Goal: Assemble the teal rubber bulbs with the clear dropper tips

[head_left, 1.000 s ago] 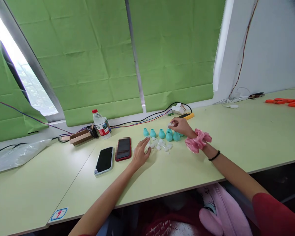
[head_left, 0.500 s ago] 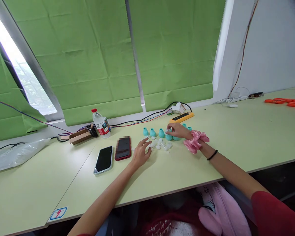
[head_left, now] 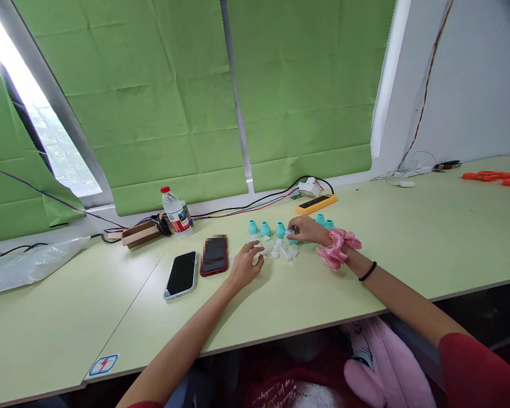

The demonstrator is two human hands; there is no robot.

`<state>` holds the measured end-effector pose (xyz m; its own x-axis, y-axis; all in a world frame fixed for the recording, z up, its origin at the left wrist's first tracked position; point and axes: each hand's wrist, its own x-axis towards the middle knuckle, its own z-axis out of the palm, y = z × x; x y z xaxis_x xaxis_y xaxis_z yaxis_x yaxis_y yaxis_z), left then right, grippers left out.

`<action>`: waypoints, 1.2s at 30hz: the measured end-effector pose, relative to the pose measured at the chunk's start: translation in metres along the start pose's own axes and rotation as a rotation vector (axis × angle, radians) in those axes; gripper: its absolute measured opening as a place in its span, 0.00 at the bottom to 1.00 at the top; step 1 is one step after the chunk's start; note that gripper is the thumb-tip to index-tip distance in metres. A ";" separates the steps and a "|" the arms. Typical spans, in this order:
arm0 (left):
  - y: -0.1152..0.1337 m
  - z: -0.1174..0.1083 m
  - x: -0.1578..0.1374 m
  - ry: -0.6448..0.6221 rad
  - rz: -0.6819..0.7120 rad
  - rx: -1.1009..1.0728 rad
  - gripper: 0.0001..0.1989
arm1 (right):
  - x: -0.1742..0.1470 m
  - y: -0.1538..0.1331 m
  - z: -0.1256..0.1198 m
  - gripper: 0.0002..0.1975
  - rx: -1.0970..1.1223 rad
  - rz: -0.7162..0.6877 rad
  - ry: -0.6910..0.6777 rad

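Beside a loose pile of small clear and whitish plastic pieces (head_left: 284,251), my left hand (head_left: 244,267) rests with its fingers curved and apart, holding nothing I can see. My right hand (head_left: 308,229) is pinched on a small translucent plastic piece (head_left: 289,234), low over the row of teal bulb-shaped bottles. At the left end of that row stands a teal bottle (head_left: 253,227), upright like its neighbours, such as another teal bottle (head_left: 280,229) close to my right fingertips. More teal bottles (head_left: 320,220) show behind my right hand, which partly hides them.
Left of the pile lie a red-cased phone (head_left: 214,255) and a pale-cased phone (head_left: 181,275). Farther back are a water bottle (head_left: 177,213), an open cardboard box (head_left: 141,234), a yellow power strip (head_left: 315,204) and cables. Orange-handled tools (head_left: 484,176) lie far right.
My right hand has dipped slightly toward the pile, its pinched piece now lower among the teal bottles. My left hand has stayed put. The view has shifted a little.
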<state>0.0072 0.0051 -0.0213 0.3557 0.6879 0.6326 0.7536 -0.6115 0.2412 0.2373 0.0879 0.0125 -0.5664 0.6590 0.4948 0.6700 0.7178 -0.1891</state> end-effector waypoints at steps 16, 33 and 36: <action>0.006 -0.006 0.003 0.014 -0.239 -0.489 0.19 | -0.005 -0.071 0.020 0.16 1.009 0.117 0.104; -0.014 -0.017 0.005 -0.252 -0.544 -1.048 0.22 | -0.013 -0.071 0.035 0.18 0.840 0.098 0.090; -0.018 -0.019 0.005 -0.309 -0.553 -1.086 0.24 | -0.015 -0.070 0.037 0.16 0.666 -0.045 0.118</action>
<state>-0.0148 0.0121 -0.0089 0.3628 0.9274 0.0909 0.0522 -0.1176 0.9917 0.1816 0.0365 -0.0126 -0.5049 0.6236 0.5968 0.1867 0.7539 -0.6299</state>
